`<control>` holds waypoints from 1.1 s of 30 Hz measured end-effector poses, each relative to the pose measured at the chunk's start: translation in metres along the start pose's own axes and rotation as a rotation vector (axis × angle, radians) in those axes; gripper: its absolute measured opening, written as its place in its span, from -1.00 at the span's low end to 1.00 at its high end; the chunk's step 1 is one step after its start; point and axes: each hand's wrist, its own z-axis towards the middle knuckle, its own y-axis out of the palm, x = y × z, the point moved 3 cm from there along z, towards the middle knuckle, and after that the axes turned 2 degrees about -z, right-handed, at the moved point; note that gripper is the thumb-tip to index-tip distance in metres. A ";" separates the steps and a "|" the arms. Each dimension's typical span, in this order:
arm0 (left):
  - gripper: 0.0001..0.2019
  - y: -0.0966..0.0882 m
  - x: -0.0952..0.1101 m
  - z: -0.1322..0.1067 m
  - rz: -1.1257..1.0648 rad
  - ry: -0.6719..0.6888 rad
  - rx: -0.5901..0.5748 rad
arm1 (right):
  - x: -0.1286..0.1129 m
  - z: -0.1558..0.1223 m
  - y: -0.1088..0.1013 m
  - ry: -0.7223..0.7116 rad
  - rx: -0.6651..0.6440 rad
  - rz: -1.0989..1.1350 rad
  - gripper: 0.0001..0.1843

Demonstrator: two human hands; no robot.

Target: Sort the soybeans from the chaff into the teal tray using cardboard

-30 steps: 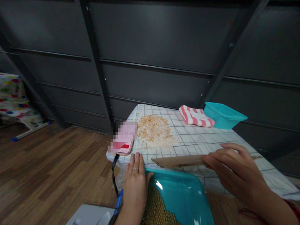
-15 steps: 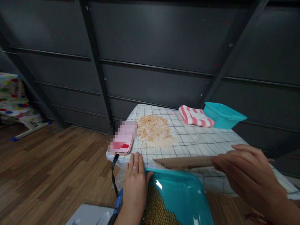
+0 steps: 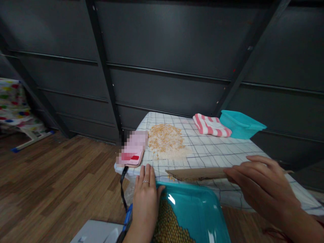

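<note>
My left hand grips the left rim of a teal plastic bin, fingers straight along the outside and thumb over the inner edge. Soybeans cover part of the bin's floor. In my right hand is a flat strip of brown cardboard, pinched at its right end. The strip stands on edge along the table's front, just above the bin. A few loose beans lie by its left end. Behind it, a pile of soybeans mixed with white grains is spread on the checked tablecloth.
A pink phone, partly blurred out, lies left of the pile with a black strap hanging nearby. A striped towel and a second teal bin stand at the back right. A dark panelled wall rises behind the table.
My right hand has shifted slightly left and up with the cardboard. The loose beans beside the strip show a little more. My left hand and the bin have stayed put.
</note>
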 end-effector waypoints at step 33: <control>-0.54 0.004 0.000 0.000 0.036 0.025 0.001 | -0.001 -0.005 -0.003 -0.005 -0.011 0.059 -0.75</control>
